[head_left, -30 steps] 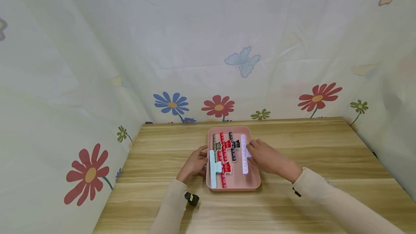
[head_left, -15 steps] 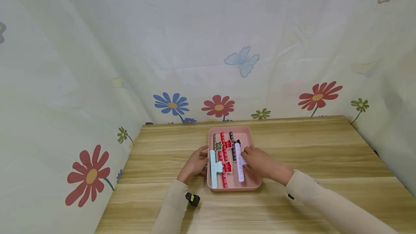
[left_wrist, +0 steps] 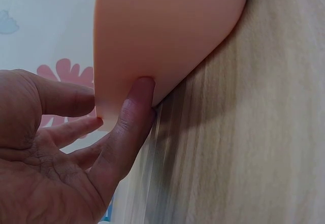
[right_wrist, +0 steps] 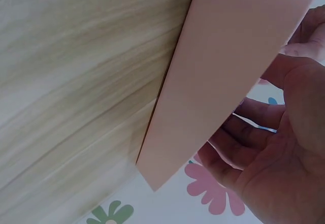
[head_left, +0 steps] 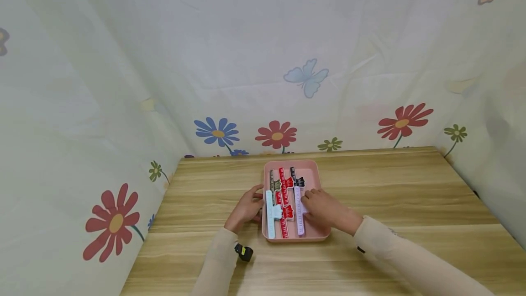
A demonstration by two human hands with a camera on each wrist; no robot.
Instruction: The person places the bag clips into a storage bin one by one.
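Lilac plastic, the clip lies in the pink tray just left of the right hand, whose fingers pinch its near edge. It looks light, stiff and slick; best gripped at its middle tab. The left hand rests with straight fingers against the tray's left wall on the worktop.

pink tray, lilac clip, flowered cloth
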